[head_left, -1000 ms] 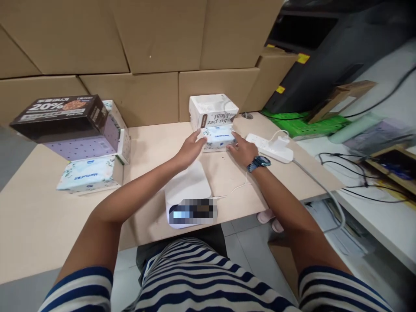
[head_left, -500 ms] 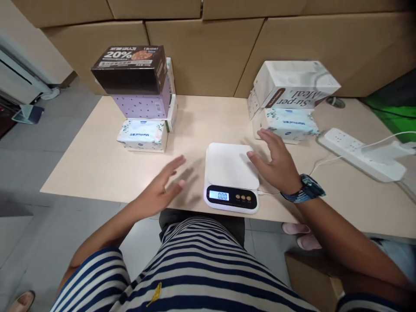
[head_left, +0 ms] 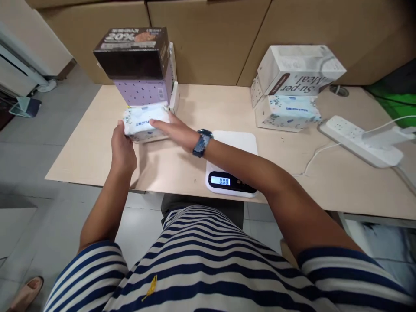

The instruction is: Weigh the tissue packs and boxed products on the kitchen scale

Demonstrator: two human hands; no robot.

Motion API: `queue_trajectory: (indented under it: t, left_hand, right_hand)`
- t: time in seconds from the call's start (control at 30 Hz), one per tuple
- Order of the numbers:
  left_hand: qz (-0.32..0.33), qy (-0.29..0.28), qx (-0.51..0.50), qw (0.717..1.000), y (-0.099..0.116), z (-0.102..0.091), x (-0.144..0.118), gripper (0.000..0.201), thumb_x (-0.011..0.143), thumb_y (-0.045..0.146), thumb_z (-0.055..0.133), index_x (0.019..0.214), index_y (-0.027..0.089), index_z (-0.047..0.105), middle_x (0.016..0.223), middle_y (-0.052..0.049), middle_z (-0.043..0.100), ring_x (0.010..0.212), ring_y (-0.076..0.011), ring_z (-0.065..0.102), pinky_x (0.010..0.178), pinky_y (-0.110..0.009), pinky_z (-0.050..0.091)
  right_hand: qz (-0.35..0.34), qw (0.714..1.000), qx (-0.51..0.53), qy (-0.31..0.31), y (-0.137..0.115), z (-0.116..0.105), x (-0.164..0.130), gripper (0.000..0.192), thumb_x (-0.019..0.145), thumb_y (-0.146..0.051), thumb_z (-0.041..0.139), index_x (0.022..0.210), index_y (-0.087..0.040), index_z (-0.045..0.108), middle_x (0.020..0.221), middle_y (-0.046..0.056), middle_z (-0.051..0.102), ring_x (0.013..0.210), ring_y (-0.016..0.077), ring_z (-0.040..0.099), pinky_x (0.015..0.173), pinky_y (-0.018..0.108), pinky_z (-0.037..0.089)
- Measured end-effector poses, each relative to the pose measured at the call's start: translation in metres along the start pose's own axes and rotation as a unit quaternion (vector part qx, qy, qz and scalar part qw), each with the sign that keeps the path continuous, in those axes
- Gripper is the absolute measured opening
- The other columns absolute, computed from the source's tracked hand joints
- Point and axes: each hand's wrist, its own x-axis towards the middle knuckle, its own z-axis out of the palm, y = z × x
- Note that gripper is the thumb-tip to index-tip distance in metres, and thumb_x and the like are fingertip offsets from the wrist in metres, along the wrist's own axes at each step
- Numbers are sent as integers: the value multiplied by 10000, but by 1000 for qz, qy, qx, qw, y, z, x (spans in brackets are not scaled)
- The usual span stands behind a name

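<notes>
Both hands close on a white tissue pack (head_left: 143,123) at the ten o'clock corner of the beige table (head_left: 325,190). The left hand (head_left: 122,149) cups its near left end, fingers curled round it; the right hand (head_left: 173,132), fingers stretched flat, presses its right side. The pack lies between the palms, in front of a purple box (head_left: 143,91) topped by a dark box (head_left: 131,52). The right forearm crosses a digital scale (head_left: 232,169), hiding part of its platform; the pack's print is too small to read.

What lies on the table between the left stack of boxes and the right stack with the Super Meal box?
In the head view, bare table at the back; nearer, the white scale.
</notes>
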Motion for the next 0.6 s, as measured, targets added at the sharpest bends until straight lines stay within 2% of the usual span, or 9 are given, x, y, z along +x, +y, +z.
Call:
queue_trajectory:
  t: [0.03,0.1,0.17,0.23,0.33,0.37,0.43,0.6]
  left_hand:
    - [26,-22,-15,999,9,8,-22,554,925,766,675,1183,279,725,1552,-8,718,1681,-325,447,1405,-471,372]
    - [68,-84,-9,994,30,25,-62,626,944,788,658,1382,342,689,1749,51,545,1766,-291,293,1473,-427,257]
    - [60,-193,15,979,45,46,-88,801,930,884,612,1560,390,589,1832,77,418,1799,-321,180,1493,-489,197]
    - [31,-312,18,949,47,68,-97,936,890,952,602,1652,417,504,1861,83,359,1803,-366,120,1489,-567,181]
    - [-21,-437,3,899,27,96,-91,966,895,954,599,1703,449,439,1891,96,284,1800,-368,90,1483,-604,162]
    - [-43,-457,8,888,18,103,-88,955,913,946,580,1715,452,420,1900,92,253,1800,-362,84,1482,-614,147]
    - [-78,-463,30,882,1,111,-84,945,943,939,534,1731,434,402,1912,66,211,1800,-357,78,1477,-632,123]
    - [-99,-393,95,909,-17,107,-83,912,1013,929,312,1757,404,359,1919,18,176,1798,-313,123,1469,-600,181]
  right_hand:
    - [10,1000,16,5,-15,-15,-16,865,952,-855,634,1624,-319,541,1617,-2,681,1540,277,614,1342,606,505]
    - [-1,999,-14,37,-45,-56,-67,816,949,-844,657,1573,-320,638,1620,-33,674,1608,313,554,1395,635,419]
    - [30,995,-41,86,-69,-103,-131,707,974,-806,667,1508,-346,720,1570,-46,713,1598,352,569,1377,688,416]
    - [61,982,-56,170,-78,-140,-190,594,974,-749,726,1455,-403,763,1535,-56,740,1538,363,634,1326,695,487]
    - [135,959,-26,246,-66,-164,-248,553,924,-770,772,1358,-432,819,1460,-31,789,1403,382,742,1167,702,635]
    - [160,954,-12,252,-58,-165,-257,571,897,-787,788,1335,-423,831,1432,-17,804,1356,381,771,1128,698,662]
    - [187,952,17,244,-40,-164,-265,613,869,-805,803,1323,-395,840,1384,10,828,1292,354,806,1117,671,675]
    - [173,962,72,198,-10,-160,-265,640,914,-793,763,1407,-386,794,1417,23,816,1321,288,794,1194,606,638]
